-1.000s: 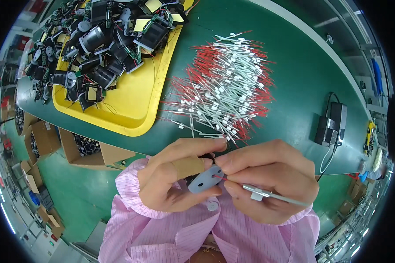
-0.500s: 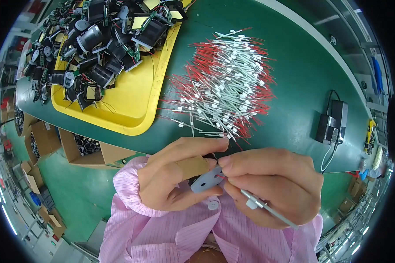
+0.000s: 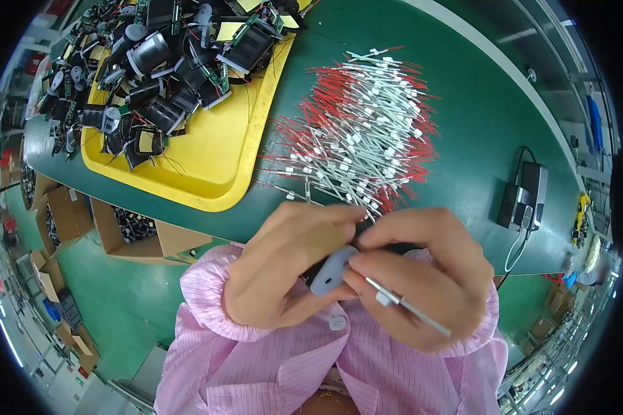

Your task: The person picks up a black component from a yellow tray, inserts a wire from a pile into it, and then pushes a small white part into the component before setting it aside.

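Observation:
My left hand (image 3: pixel 273 266), a little blurred, closes around a small dark part with a grey oval end cap (image 3: pixel 332 270) that has holes in it. My right hand (image 3: pixel 432 277) has thumb and fingers at the cap's right side. A thin white tube with a small white tab (image 3: pixel 414 312) sticks out from among its fingers, slanting down to the right. Whatever lies between the right fingertips and the cap is hidden. Just beyond both hands lies a heap of white tubes with red wire ends (image 3: pixel 374 131), many of them tabbed.
At the far left a yellow tray (image 3: pixel 239 187) holds many black parts with grey caps and small green boards; more are heaped beside it. A black power adapter (image 3: pixel 533 190) with a cable sits on the green table (image 3: pixel 464 138) at right. Cardboard boxes (image 3: pixel 169 242) stand below the table's left edge.
The right hand has tilted, bringing the white tube slightly left and up. Its index finger has lifted off the cap. The cap has turned more upright, and the red wire seen at it is now covered.

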Demonstrator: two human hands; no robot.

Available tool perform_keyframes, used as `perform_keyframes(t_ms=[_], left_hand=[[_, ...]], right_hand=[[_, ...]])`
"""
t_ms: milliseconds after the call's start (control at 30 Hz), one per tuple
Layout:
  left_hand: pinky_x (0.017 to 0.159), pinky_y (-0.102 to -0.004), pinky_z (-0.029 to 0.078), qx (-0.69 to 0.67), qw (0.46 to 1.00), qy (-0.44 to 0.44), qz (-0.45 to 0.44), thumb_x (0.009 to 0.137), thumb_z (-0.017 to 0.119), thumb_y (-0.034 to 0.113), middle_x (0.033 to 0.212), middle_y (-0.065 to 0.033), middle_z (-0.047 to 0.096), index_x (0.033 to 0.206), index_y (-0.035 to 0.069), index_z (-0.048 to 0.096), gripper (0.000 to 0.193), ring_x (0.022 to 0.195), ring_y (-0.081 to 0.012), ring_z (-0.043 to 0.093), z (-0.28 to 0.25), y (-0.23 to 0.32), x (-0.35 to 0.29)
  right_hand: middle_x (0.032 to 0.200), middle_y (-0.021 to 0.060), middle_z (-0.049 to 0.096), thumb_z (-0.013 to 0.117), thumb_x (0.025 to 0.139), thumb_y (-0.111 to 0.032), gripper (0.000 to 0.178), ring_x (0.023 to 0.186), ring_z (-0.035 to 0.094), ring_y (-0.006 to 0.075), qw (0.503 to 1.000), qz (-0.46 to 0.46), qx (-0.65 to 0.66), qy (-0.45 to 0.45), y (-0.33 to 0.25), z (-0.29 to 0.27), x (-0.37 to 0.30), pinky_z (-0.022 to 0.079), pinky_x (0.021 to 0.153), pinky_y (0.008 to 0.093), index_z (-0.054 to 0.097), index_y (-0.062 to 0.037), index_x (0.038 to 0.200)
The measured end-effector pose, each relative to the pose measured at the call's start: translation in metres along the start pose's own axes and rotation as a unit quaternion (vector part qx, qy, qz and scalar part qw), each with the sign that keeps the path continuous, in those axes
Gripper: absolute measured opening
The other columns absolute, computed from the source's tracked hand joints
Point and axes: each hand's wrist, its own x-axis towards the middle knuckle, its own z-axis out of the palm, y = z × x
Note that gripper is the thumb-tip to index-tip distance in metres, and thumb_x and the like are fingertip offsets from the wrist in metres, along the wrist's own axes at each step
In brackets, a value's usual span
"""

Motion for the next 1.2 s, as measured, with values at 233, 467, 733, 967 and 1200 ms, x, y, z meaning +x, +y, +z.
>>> perform_keyframes(t_ms=[233,467,733,967,1200], left_hand=[[0.083,-0.0377,0.044,0.059,0.997,0.006,-0.045,0.068,0.078,0.013,0.116,-0.0242,0.056,0.117,-0.007,0.053,0.059,0.098,-0.0355,0.056,-0.002,0.004,0.002],[0.075,-0.0359,0.049,0.053,0.996,0.052,-0.046,0.061,0.08,0.005,0.108,-0.0184,0.059,0.099,-0.003,0.061,0.043,0.09,-0.0304,0.061,-0.003,0.001,-0.003],[0.069,-0.0333,0.052,-0.007,0.994,0.049,-0.098,0.063,0.079,-0.001,0.098,-0.0185,0.062,0.101,-0.005,0.062,0.042,0.08,-0.0289,0.064,-0.004,0.006,0.003],[0.063,-0.0308,0.049,-0.06,0.99,0.038,-0.121,0.067,0.076,-0.002,0.082,-0.016,0.062,0.102,-0.009,0.063,0.039,0.07,-0.0272,0.061,-0.007,-0.005,-0.008],[0.052,-0.0322,0.045,0.081,0.992,0.085,-0.055,0.064,0.072,-0.005,0.077,-0.0158,0.06,0.098,-0.008,0.063,0.036,0.059,-0.0283,0.057,0.007,0.001,-0.005]], right_hand=[[0.076,0.0085,0.06,0.074,0.068,0.001,0.029,0.051,0.057,0.0176,0.998,0.012,0.044,-0.035,0.009,-0.006,-0.008,0.046,0.046,0.0267,0.068,0.0018,0.096],[0.064,0.0055,0.055,0.076,0.063,0.001,0.025,0.047,0.053,0.0199,0.995,0.018,-0.089,-0.027,0.014,-0.005,-0.008,0.04,0.042,0.0296,0.067,0.0015,0.086],[0.061,0.0044,0.046,0.075,0.06,-0.001,0.026,0.049,0.047,0.0197,0.99,-0.039,-0.129,-0.032,0.018,-0.003,-0.008,0.037,0.044,0.0318,0.065,0.0006,0.083],[0.065,0.0052,0.043,0.073,0.062,-0.004,0.021,0.052,0.042,0.0204,0.987,-0.047,-0.111,-0.102,0.026,-0.006,0.0,0.035,0.045,0.0331,0.061,0.0012,0.079],[0.064,0.0034,0.039,0.07,0.055,-0.004,0.023,0.053,0.041,0.0196,0.956,-0.158,-0.246,0.025,0.037,0.019,-0.009,0.033,0.045,0.0322,0.061,0.0015,0.076]])
